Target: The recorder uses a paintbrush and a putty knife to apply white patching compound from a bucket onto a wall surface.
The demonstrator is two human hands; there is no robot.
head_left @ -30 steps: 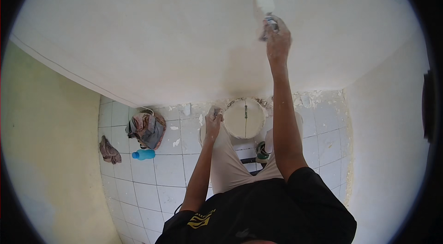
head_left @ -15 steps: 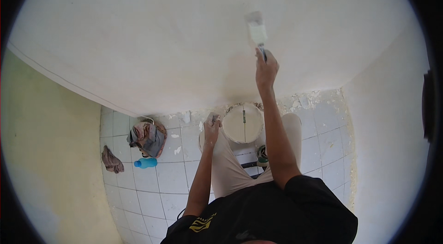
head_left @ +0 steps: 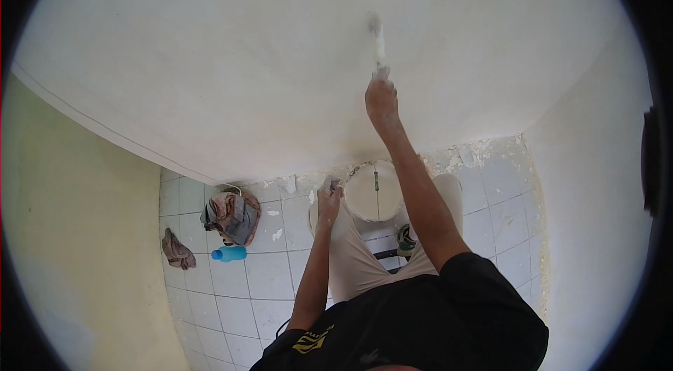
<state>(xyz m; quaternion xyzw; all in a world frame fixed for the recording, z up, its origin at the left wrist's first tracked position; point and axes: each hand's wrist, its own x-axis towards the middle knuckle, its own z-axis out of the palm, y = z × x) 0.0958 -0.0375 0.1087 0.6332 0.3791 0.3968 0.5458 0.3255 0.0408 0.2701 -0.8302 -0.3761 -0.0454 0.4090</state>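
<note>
Hands, two: one left hand [head_left: 329, 201], one right hand [head_left: 381, 97]. One hand tool [head_left: 379, 45]. One bucket [head_left: 374, 220], one handle [head_left: 376, 181] on it. Blue bottles: I see one blue bottle [head_left: 230, 253]. One loose cloth [head_left: 178, 250], lying separately. One fabric heap [head_left: 242, 220]; pieces overlap, can't count from here. Trouser legs [head_left: 350, 252], two. One shoe [head_left: 406, 239] showing. Wall faces [head_left: 210, 76] around us, three. Floor tiles [head_left: 231, 278], dozens, exact count unclear.
</note>
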